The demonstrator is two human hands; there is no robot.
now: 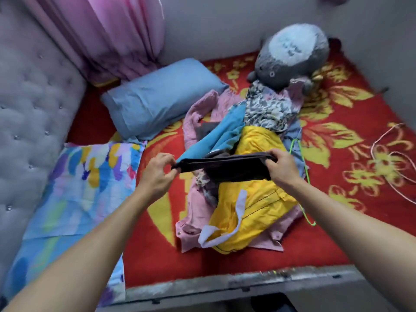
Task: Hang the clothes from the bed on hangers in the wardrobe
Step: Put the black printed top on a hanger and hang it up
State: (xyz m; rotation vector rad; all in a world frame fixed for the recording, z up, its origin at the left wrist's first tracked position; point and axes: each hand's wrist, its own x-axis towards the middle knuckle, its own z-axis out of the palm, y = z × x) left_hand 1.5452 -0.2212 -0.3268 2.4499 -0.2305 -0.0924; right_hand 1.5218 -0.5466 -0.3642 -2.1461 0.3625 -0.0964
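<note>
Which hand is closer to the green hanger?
Right. The right hand grips the dark garment just beside the green hanger; the left hand pinches its other end, farther away.

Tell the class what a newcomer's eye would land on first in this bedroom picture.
The left hand and right hand stretch a dark garment between them over the clothes heap mid-bed, where a yellow garment glows brightest. Behind the heap, a big grey plush toy lies on the red flowered bedspread.
</note>
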